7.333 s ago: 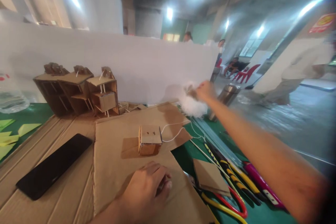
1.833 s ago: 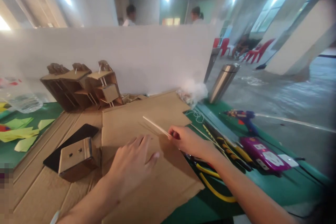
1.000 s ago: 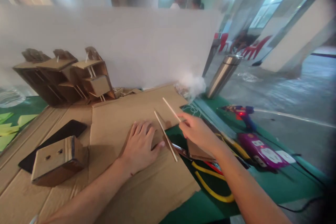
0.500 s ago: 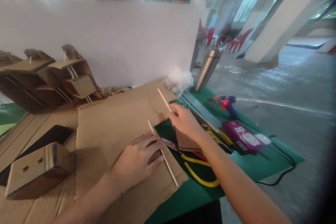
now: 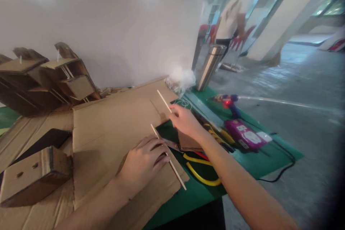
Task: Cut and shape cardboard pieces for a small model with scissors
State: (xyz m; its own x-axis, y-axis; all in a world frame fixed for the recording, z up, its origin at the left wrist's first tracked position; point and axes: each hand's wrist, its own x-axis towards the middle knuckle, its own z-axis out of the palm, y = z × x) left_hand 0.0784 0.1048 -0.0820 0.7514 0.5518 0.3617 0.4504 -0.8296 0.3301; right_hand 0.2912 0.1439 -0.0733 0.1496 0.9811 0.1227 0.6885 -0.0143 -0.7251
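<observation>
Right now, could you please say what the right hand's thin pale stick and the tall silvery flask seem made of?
Thin pale stick: probably wood, matte, from its even cream colour.
Tall silvery flask: likely metal, shiny, from its bright streaks.

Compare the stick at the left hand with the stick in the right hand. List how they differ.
Ends: the left stick shows both ends; the right stick shows only its upper one.
Hold: the left hand covers part of the left stick's middle; the right hand hides the right stick's lower part.
Shared: both are thin, straight and pale, slanting down to the right. Full lengths cannot be compared.
</observation>
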